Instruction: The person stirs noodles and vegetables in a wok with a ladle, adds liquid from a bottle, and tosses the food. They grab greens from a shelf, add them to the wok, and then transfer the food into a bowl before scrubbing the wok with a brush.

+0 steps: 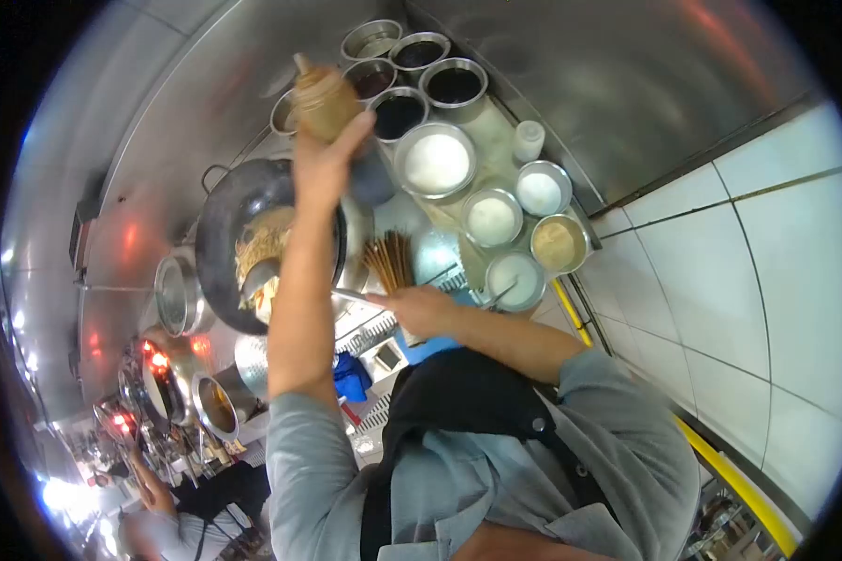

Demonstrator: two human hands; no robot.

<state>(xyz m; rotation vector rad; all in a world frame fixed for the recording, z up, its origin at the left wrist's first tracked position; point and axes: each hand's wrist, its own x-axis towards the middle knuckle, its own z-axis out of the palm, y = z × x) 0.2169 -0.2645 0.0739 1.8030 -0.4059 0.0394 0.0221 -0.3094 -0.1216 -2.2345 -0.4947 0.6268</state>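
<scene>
The left hand (320, 170) is holding a squeeze bottle (327, 101) near the wok (217, 224), fingers wrapped round, nozzle upward, presumably against spilling. The right hand (423, 311) is gripping a ladle (348, 294) by its handle, fingers closed, likely avoiding heat; its head is lying in food (260, 245). No writing is showing legibly.

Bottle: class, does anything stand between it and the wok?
Nothing visible does. The left hand holds the bottle near the wok, though the left forearm hides part of the wok from view.
</scene>
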